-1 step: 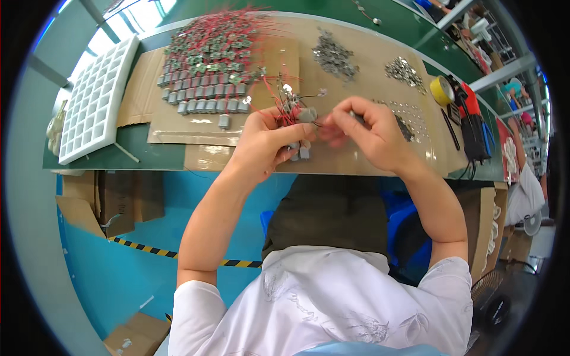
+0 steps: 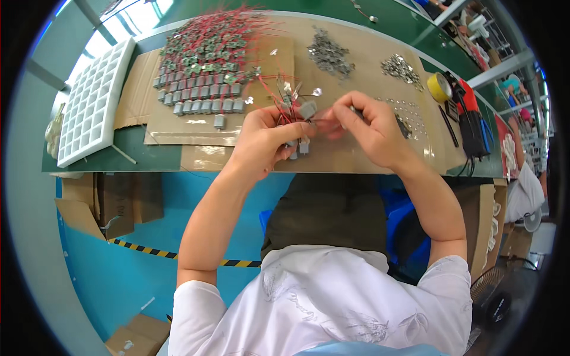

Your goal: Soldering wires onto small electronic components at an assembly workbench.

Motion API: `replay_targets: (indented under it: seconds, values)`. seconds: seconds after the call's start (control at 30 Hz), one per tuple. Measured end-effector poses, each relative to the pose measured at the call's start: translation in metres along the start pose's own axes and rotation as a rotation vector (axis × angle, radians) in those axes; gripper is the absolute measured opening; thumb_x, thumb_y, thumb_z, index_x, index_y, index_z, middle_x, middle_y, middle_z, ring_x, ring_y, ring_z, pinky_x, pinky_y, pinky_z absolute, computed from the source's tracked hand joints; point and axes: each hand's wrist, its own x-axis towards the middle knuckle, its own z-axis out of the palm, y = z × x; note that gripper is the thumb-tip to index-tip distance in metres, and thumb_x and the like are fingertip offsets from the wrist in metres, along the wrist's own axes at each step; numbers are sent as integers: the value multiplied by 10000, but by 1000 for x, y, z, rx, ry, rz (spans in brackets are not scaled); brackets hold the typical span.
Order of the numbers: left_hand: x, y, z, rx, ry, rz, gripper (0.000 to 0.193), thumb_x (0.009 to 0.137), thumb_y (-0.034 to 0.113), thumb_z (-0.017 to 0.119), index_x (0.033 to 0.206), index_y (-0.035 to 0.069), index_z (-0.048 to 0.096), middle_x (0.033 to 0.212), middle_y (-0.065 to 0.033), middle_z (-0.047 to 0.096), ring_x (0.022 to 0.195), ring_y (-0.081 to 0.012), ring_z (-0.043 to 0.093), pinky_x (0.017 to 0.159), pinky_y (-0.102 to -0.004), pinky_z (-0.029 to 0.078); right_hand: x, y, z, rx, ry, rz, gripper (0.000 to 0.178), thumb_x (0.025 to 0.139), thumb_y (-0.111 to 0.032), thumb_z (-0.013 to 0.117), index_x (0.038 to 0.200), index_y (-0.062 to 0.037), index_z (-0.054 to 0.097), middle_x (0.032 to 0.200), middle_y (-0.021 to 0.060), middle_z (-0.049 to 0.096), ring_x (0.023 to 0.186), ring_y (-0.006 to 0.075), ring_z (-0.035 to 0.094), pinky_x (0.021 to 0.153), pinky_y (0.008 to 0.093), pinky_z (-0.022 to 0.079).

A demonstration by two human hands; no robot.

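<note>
Green worktop (image 2: 160,155) in the head view, largely covered by brown cardboard (image 2: 368,65). Left hand (image 2: 261,139), near the front edge: fingers closed around a bundle of small grey motors (image 2: 308,109) with red wires (image 2: 274,94) splayed above the grip. Right hand (image 2: 375,127), just beside it: fingers curled narrow, a small dark item (image 2: 357,113) showing between thumb and forefinger; the foremost fingertips are blurred, and it cannot be told whether they also grip a wire. Left of the hands, further motors (image 2: 205,92) stand in close rows, one single motor (image 2: 219,121) set apart in front. A white gridded tray (image 2: 89,149) lies at the far left. Beyond the hands, a heap of grey metal parts (image 2: 329,53); to its right, a heap of shiny parts (image 2: 402,69), then a yellow tape roll (image 2: 439,88). Markings: pale lettering on the hub of a black fan (image 2: 497,305), dark print on a carton (image 2: 119,199), and script-like figures on the wearer's white shirt (image 2: 332,279). The motors show no legible label.
</note>
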Motion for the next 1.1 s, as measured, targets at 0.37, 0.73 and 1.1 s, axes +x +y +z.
replay_targets:
  seconds: [0.37, 0.73, 1.1]
  values:
    - [12, -13, 7, -84, 65, 99, 221, 913, 9, 649, 1113, -83, 644, 1051, -175, 734, 523, -113, 549, 332, -208, 315, 7, 2, -30, 318, 331, -343, 321, 1122, -281, 452, 1105, -23, 641, 748, 76, 666, 459, 75, 487, 412, 206, 377]
    - [18, -12, 17, 10, 137, 62, 250, 910, 19, 698, 1130, -70, 623, 1048, -172, 737, 513, -108, 546, 391, -223, 391, 48, -44, -82, 526, 560, -579, 294, 1073, -229, 471, 1114, 3, 647, 730, 87, 607, 446, 119, 363, 443, 278, 315]
    - [20, -18, 16, -25, 189, 188, 164, 889, 85, 793, 910, 28, 641, 735, -37, 642, 482, -61, 488, 397, -206, 332, 84, -51, -72, 507, 241, -365, 334, 1105, -309, 462, 1109, -2, 592, 929, 179, 721, 744, 223, 701, 551, 313, 553]
